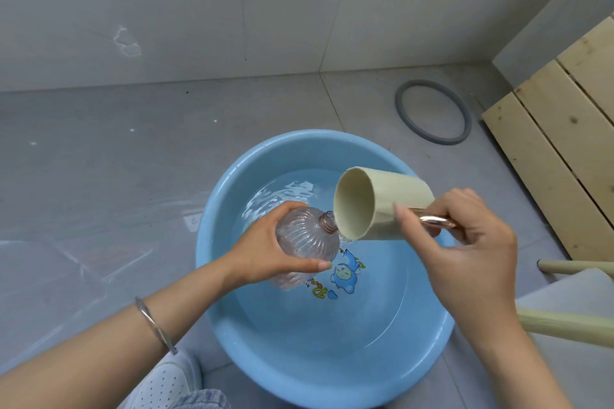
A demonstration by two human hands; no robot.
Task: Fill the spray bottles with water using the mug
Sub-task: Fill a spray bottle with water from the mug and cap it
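My left hand (265, 252) grips a clear ribbed spray bottle (307, 241) with no cap, tilted over a blue basin (232, 335) that holds water. My right hand (465, 252) holds a pale cream mug (375, 204) by its shiny metal handle (435, 221). The mug is tipped nearly on its side, its lower rim right at the bottle's threaded neck (327, 222). The mug's inside looks almost empty. A cartoon figure is printed on the basin's floor.
The basin stands on a grey tiled floor by a pale wall. A grey rubber ring (432, 111) lies behind it to the right. Wooden slats (564, 143) lean at the right edge. Pale wooden legs (564, 325) reach in at the lower right. A white shoe (166, 382) shows below.
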